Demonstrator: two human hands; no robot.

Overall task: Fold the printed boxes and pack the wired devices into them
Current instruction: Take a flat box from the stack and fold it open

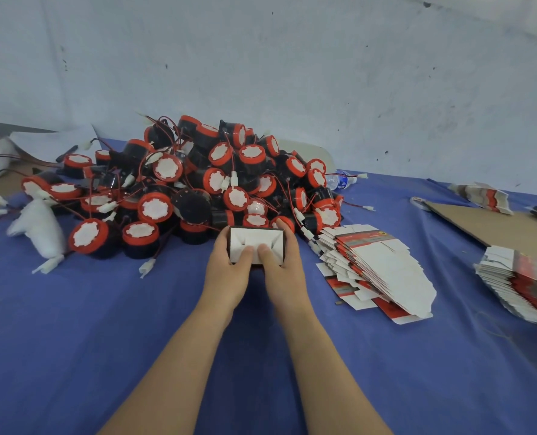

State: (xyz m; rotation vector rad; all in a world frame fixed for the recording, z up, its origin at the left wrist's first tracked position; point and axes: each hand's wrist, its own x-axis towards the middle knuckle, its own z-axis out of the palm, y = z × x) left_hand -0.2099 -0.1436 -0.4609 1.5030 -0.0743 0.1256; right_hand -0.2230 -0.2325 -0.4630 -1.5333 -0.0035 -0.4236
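The left hand point(226, 271) and the right hand point(281, 268) both close around one small printed box point(256, 246), thumbs pressing its white end flaps. Just beyond the fingertips lies the heap of wired devices point(182, 183); flat boxes point(373, 265) lie right of the right fingers

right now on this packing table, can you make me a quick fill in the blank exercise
1. Both hands, the left hand and the right hand, hold one small ____.
2. The table is covered by a ____ cloth.
3. The pile of wired devices lies ____ the held box, toward the wall.
4. The nearest stack of flat boxes lies to the person's ____.

Missing words: box; blue; behind; right
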